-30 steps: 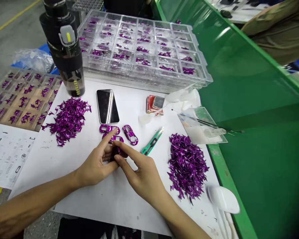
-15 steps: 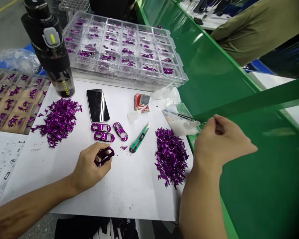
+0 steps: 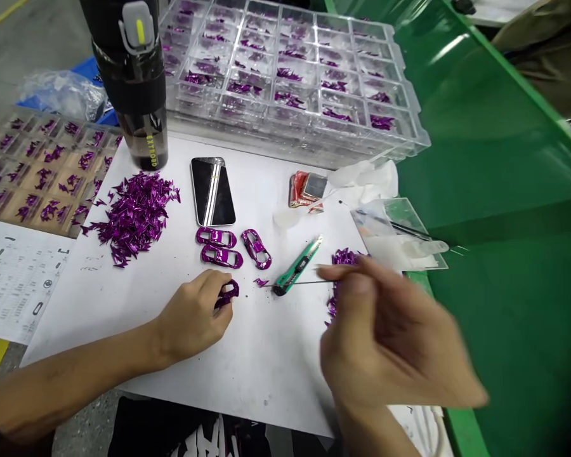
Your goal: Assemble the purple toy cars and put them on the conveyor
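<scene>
Purple metallic car-shaped frame [image 3: 227, 294] is grasped in my left hand [image 3: 193, 317], fingers closed on its rim, held low over the middle of the white sheet [image 3: 90, 324] with its open side kept clear. My right hand [image 3: 390, 336] is blurred over the sheet's right side, fingers pinching what looks like a thin metal pick [image 3: 299, 282], its tip pointed toward the frame. Three similar frames [image 3: 221, 256] lie together near the sheet's centre, set apart from the loose purple slivers [image 3: 136, 216] on the left. A green utility knife [image 3: 297, 266] lies between my hands, within reach of both. A clear compartment tray [image 3: 285, 76] stands beyond the far edge.
</scene>
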A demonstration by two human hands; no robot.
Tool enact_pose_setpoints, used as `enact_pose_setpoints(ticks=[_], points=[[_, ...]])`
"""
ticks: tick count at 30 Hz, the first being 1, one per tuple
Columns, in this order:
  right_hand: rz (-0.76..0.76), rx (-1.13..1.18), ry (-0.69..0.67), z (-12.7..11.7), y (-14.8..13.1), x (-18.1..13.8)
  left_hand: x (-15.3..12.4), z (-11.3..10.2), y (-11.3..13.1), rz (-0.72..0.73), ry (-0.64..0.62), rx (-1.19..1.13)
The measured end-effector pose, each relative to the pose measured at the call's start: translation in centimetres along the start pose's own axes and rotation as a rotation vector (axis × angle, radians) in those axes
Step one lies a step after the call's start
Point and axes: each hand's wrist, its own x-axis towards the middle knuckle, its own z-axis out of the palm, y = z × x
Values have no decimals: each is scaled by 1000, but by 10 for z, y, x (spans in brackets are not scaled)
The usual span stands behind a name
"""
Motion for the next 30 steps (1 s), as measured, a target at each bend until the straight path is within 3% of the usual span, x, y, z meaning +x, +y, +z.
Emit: enact_pose_setpoints(ticks=[4, 10, 15, 20, 24, 30], points=[[-53, 54, -71, 17, -23, -9, 2, -1, 0, -8, -10, 2], [-125, 34, -150, 22, -22, -2, 3, -2, 1, -49, -26, -16], [-102, 62, -115, 23, -20, -5, 5, -3, 2, -105, -54, -57], [-120, 172, -43, 22, -21, -11, 15, -10, 4, -295, -146, -202], [-155, 182, -85, 26, -20, -15, 24, -19, 5, -483, -223, -338], [-231, 203, -140, 32, -16, -14, 23, -20, 3, -510, -244, -399]])
